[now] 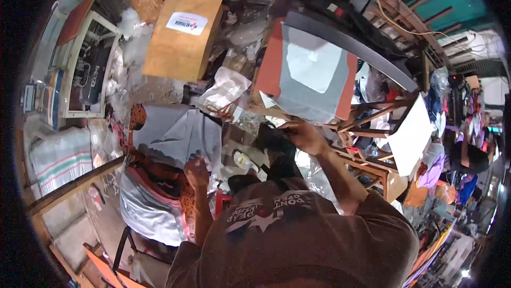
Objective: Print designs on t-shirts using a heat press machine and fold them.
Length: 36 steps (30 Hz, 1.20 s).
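My left hand (197, 173) is closed at the lower right edge of a grey sheet of fabric (175, 128). The sheet lies over a pile with a silvery, pink-edged cloth (151, 208) and an orange patterned cloth (187, 205). My right hand (306, 137) is raised beside the front edge of a work table, its fingers bent and pointing left. Whatever may be between those fingers is too small to make out. On the table rests a grey panel (290, 99) with a pale patch (313, 63), over a red-brown sheet (269, 67).
A tall brown cardboard box (181, 32) stands at the far left-centre. Wooden framing (367, 134) and a white board (410, 136) are to the right. A white bottle (245, 160) lies between my arms, near crumpled paper (229, 88). A wooden rail (80, 184) runs at the left.
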Each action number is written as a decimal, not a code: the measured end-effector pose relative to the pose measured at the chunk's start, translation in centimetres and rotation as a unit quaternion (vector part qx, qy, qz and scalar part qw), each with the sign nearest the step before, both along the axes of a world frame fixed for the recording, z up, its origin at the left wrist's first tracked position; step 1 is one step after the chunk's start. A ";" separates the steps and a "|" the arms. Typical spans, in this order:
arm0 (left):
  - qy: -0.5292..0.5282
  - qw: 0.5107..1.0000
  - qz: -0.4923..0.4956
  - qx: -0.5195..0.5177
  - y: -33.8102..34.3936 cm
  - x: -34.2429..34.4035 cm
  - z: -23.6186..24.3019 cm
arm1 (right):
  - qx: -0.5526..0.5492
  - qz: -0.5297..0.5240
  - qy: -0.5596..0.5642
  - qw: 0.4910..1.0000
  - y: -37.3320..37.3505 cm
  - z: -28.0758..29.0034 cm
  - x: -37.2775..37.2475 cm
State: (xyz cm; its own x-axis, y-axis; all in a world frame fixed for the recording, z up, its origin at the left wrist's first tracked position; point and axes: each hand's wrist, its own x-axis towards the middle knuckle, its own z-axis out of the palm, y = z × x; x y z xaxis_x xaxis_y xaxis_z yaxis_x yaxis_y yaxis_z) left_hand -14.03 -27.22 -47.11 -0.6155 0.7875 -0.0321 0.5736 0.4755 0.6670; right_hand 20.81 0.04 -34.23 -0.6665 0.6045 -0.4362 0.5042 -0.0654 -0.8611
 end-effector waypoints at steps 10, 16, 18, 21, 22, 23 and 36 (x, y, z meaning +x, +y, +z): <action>-0.045 0.978 -0.142 0.145 16.9 7.9 3.4 | 0.487 -0.207 0.062 0.846 16.9 26.3 3.0; -0.273 0.940 -0.175 0.104 27.3 19.0 -0.1 | 0.593 -0.078 0.061 0.799 10.8 20.1 3.0; -0.524 0.803 -0.038 0.282 28.3 20.7 -0.8 | 0.425 0.008 -0.042 0.904 9.1 13.6 4.0; -0.235 0.963 -0.128 0.013 27.7 20.2 -0.3 | 0.448 0.007 -0.194 0.873 10.6 3.9 6.2; -0.239 0.956 -0.143 0.089 27.3 19.9 0.2 | 0.466 -0.001 -0.207 0.860 11.5 1.4 7.2; -0.241 0.954 -0.140 0.110 27.2 19.5 0.8 | 0.487 0.004 -0.165 0.857 12.6 -0.5 8.1; -0.115 0.977 -0.177 0.036 26.3 17.6 1.4 | 0.125 -0.364 0.161 0.909 27.5 -6.7 14.3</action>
